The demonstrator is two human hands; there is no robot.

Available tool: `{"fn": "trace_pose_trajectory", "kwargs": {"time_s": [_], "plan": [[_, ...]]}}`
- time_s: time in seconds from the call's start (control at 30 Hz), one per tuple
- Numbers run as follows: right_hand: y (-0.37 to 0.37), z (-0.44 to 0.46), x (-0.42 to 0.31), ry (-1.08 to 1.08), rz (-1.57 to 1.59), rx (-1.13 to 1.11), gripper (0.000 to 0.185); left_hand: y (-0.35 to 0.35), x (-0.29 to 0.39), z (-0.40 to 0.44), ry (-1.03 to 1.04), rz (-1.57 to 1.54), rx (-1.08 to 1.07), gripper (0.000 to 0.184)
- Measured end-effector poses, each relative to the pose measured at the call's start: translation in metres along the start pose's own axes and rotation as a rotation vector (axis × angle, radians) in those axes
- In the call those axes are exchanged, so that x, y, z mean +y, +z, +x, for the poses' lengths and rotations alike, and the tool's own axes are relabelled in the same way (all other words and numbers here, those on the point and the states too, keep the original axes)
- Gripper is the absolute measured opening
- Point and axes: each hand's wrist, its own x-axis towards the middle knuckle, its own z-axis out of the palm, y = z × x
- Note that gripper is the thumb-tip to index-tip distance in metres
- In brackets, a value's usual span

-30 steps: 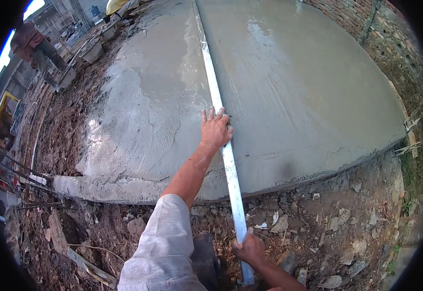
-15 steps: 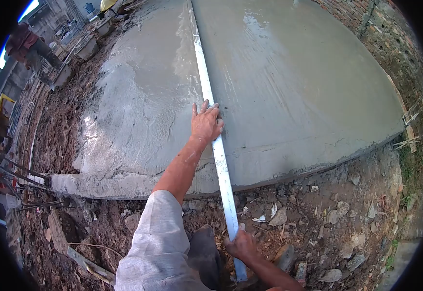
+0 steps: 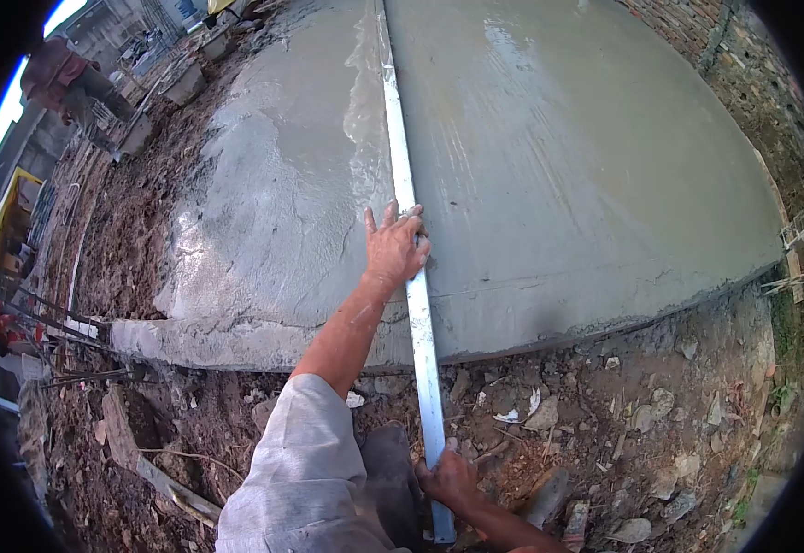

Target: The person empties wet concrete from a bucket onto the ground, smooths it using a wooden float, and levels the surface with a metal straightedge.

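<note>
A long, straight metal screed bar (image 3: 423, 343) lies across the wet grey concrete slab (image 3: 531, 230), its near end reaching past the slab's front edge toward me. My left hand (image 3: 396, 249) is closed over the bar above the slab, with some fingers stretched along its left side and wet cement on the fingertips. Closer to my body, my right hand (image 3: 450, 477) wraps round the bar near its lower end, beyond the concrete. A ridge of wet slurry (image 3: 363, 101) runs along the bar's left side; to its right the surface looks smoother.
Rubble and soil (image 3: 595, 433) lie in front of the slab. Steel rods (image 3: 61, 318) stick out at the left corner. A person (image 3: 75, 88) bends over at the far left, beside a dirt strip (image 3: 134, 217). A brick wall (image 3: 678, 23) borders the far right.
The bar has slid a little to the left across the concrete, both hands moving with it and keeping their hold. The view has shifted slightly.
</note>
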Motion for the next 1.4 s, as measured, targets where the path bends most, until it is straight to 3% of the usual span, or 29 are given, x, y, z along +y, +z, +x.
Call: {"fn": "trace_pose_trajectory", "kwargs": {"time_s": [0.1,0.2,0.37,0.43,0.5,0.6,0.7,0.73,0.8,0.9,0.97,1.0,1.07,1.17,1.2,1.27,1.4], "plan": [[0.001,0.01,-0.007,-0.076,-0.011,0.047,0.053,0.001,-0.006,0.017,-0.022,0.025,0.031,0.02],[0.0,0.012,-0.014,-0.006,0.008,0.018,0.055,0.0,-0.008,0.016,-0.011,0.057,0.036,0.016],[-0.011,0.009,-0.037,0.124,-0.195,-0.028,0.079,-0.009,0.014,-0.056,-0.244,-0.1,0.194,0.035],[-0.042,0.007,-0.048,0.088,-0.303,-0.185,0.079,-0.033,0.026,-0.106,-0.33,-0.166,0.083,0.043],[-0.096,0.019,-0.076,0.164,-0.412,-0.345,0.078,-0.087,0.029,-0.131,-0.496,-0.276,-0.19,0.05],[-0.152,0.068,-0.087,0.153,-0.346,0.016,0.054,-0.127,0.025,-0.156,-0.711,-0.455,-0.53,0.063],[-0.184,0.124,-0.115,-0.093,-0.228,0.261,0.058,-0.125,0.042,-0.187,-0.753,-0.484,-0.731,0.072],[-0.188,0.145,-0.127,-0.122,-0.239,0.301,0.062,-0.124,0.052,-0.198,-0.741,-0.476,-0.771,0.074],[-0.19,0.187,-0.143,-0.153,-0.216,0.368,0.068,-0.125,0.078,-0.198,-0.847,-0.556,-0.91,0.098],[-0.206,0.221,-0.185,-0.149,-0.178,0.302,0.074,-0.103,0.105,-0.218,-0.859,-0.51,-0.819,0.106],[-0.2,0.251,-0.192,-0.16,-0.253,0.295,0.076,-0.085,0.111,-0.228,-1.132,-0.616,-0.697,0.106],[-0.209,0.273,-0.207,-0.176,-0.298,0.334,0.077,-0.055,0.116,-0.253,-1.108,-0.7,-0.62,0.101],[-0.216,0.3,-0.231,-0.142,-0.323,0.325,0.08,-0.062,0.128,-0.248,-1.162,-1.013,-0.648,0.08],[-0.223,0.331,-0.26,-0.154,-0.365,0.314,0.078,-0.043,0.138,-0.268,-1.285,-0.912,-0.618,0.07],[-0.223,0.342,-0.264,-0.154,-0.383,0.331,0.077,-0.035,0.143,-0.276,-1.288,-0.971,-0.524,0.069],[-0.222,0.359,-0.274,-0.162,-0.419,0.38,0.075,-0.03,0.141,-0.276,-1.327,-0.975,-0.626,0.067],[-0.214,0.361,-0.28,-0.208,-0.534,0.439,0.071,-0.033,0.127,-0.276,-1.175,-0.912,-0.644,0.059]]}}
